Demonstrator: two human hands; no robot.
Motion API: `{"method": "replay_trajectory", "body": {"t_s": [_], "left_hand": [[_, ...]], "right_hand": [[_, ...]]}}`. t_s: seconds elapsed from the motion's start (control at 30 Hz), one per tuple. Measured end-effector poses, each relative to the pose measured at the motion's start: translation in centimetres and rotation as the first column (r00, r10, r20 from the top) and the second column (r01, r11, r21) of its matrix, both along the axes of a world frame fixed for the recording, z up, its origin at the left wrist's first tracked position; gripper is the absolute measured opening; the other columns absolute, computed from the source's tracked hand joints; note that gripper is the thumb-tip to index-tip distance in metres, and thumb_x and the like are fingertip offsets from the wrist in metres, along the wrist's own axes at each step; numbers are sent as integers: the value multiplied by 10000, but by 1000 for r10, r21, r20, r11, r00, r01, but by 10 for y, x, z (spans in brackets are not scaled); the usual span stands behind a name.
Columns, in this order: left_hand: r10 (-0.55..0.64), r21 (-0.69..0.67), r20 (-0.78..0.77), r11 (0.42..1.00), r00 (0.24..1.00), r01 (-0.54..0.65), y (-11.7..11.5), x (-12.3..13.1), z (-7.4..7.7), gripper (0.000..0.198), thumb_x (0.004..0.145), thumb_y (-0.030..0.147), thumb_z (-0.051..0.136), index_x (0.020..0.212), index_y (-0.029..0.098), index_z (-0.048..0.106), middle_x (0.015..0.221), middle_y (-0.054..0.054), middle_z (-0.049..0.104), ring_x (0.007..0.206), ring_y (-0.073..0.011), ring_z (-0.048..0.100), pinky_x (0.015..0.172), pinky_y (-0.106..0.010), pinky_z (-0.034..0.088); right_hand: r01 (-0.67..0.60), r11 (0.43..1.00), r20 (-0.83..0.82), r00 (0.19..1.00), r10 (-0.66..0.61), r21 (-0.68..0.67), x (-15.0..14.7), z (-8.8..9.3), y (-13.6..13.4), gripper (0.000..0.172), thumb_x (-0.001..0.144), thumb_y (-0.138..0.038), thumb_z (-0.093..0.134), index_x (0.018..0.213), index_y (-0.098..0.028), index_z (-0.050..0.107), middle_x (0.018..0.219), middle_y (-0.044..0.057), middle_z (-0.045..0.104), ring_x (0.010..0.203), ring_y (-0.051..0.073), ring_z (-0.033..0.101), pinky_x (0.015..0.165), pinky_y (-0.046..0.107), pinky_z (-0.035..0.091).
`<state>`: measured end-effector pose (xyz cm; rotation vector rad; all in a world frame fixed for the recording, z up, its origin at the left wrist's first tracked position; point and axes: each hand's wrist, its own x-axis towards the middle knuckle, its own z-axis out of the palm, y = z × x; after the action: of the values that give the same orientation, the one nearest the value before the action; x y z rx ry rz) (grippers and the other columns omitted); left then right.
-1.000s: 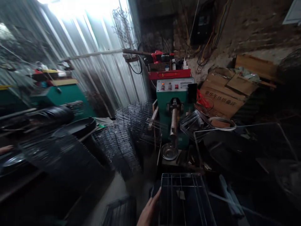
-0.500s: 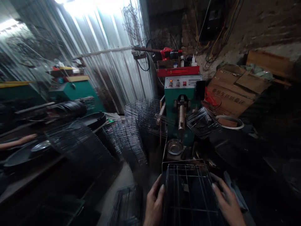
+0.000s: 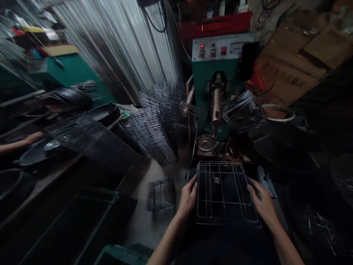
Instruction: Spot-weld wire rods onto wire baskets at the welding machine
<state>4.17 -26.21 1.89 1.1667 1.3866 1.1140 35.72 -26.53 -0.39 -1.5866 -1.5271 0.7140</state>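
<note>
A rectangular wire rack (image 3: 224,202) with a grid of thin metal rods lies in front of me, over my dark clothing. My left hand (image 3: 188,197) is closed on its left edge, thumb and fingers at the side rod. On the opposite edge, my right hand (image 3: 260,197) grips the rack with its fingers partly hidden. Beyond the rack stands a green machine (image 3: 202,68) with a switch panel and a downward-pointing metal electrode arm (image 3: 217,105). A round metal dish (image 3: 205,142) sits beneath that arm.
Stacked wire grids (image 3: 154,134) stand left of the machine. A smaller bundle of wire frames (image 3: 160,195) is on the floor. Wire pieces (image 3: 245,110) hang right of the machine, near a cardboard box (image 3: 298,62). At far left, another person's hand (image 3: 34,138) is above dark pans.
My view has tipped downward, so the machine, rack and both hands appear higher in the picture. More of the rack and my forearms shows. Both hands stay at the rack's sides.
</note>
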Motion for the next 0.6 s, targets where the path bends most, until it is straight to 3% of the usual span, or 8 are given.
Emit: {"method": "replay_trajectory", "body": {"t_s": [0.23,0.6], "left_hand": [[-23,44,-156,999,987,30,5,-2,-11,529,947,409,522,1407,149,537,1446,-92,556,1356,-271,517,1186,-447,365],[-225,40,-239,970,944,241,16,-15,-4,547,932,391,540,1446,209,493,1490,-40,514,1403,-251,459,1217,-436,313]], "right_hand": [[-18,999,-44,999,16,-33,-3,-11,4,530,967,-539,443,1292,-159,619,1281,126,662,1193,308,612,1039,471,477],[-49,999,99,994,48,4,-7,5,-5,480,974,-472,400,1211,-157,673,1223,139,690,1136,308,650,999,453,521]]}}
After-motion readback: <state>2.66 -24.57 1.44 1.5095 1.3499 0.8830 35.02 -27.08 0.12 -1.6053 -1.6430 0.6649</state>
